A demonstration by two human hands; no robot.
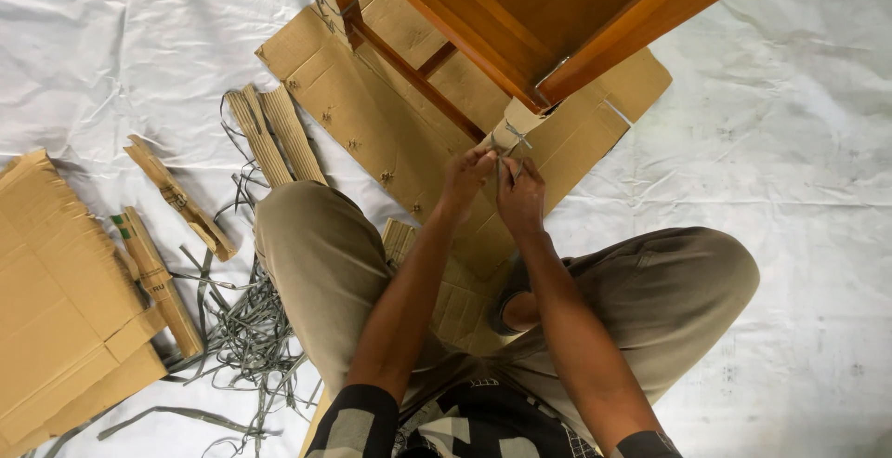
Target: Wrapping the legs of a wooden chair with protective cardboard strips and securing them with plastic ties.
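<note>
I sit cross-legged on a white sheet, both arms reaching forward. My left hand [465,177] and my right hand [520,193] meet at a piece of cardboard wrapped around the corner [514,124] of a brown wooden furniture piece [557,12]. Both hands pinch a thin grey strap [512,135] tied at that wrapped corner. A large flat cardboard sheet [372,124] with several small grey ties lies under the furniture, in front of my knees.
Folded cardboard strips [274,133] lie left of my left knee. More strips [181,198] and a big cardboard sheet [56,300] lie far left. A tangle of grey straps [242,337] sits beside my left leg. White sheet [790,142] covers the floor.
</note>
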